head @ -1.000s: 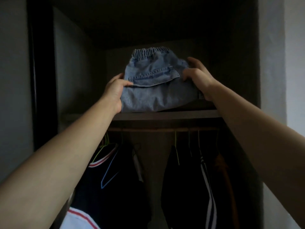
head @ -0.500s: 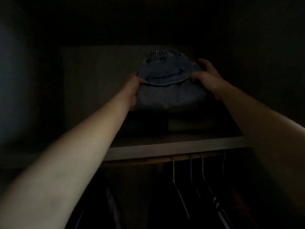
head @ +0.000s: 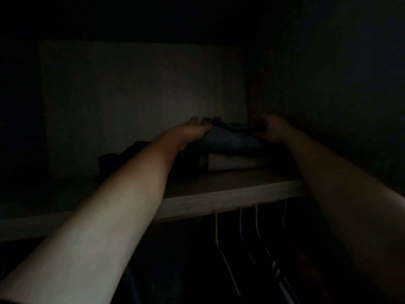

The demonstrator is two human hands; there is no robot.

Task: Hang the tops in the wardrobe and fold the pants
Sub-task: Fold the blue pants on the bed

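The folded denim pants (head: 232, 140) lie on top of a pale folded garment (head: 234, 162) at the back right of the wardrobe's upper shelf (head: 219, 200). My left hand (head: 196, 129) holds the left edge of the denim pants. At their right edge my right hand (head: 274, 129) grips them with curled fingers. The scene is very dark, so finger detail is faint.
A dark crumpled garment (head: 118, 161) sits on the shelf left of the stack. Below the shelf, coloured hangers (head: 241, 224) with dark tops hang on the rail. The wardrobe's right wall (head: 317, 84) stands close to my right hand.
Both hands carried the denim pants deeper into the shelf and lowered them onto the folded stack. The view moved closer and grew darker.
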